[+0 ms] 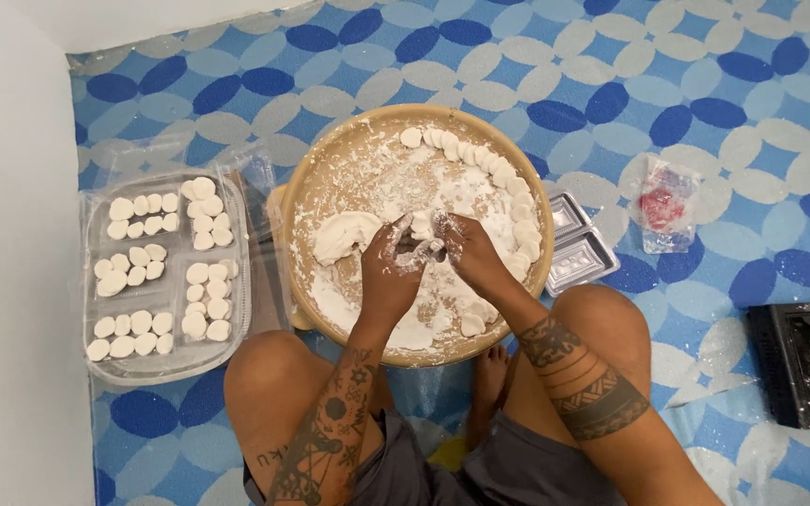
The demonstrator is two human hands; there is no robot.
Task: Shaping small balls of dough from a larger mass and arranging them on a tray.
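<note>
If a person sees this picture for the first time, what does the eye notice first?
First, the big round floury tray in the middle, where the left hand and right hand pinch a small dough piece between them. Shaped dough pieces line its right rim. Left of it, a clear plastic tray holds more pieces, all on a blue patterned mat.

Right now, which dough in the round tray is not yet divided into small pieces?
The big dough lump, left of the left hand. It is one broad irregular mass; the others are small shaped pieces lined along the round tray rim.
</note>
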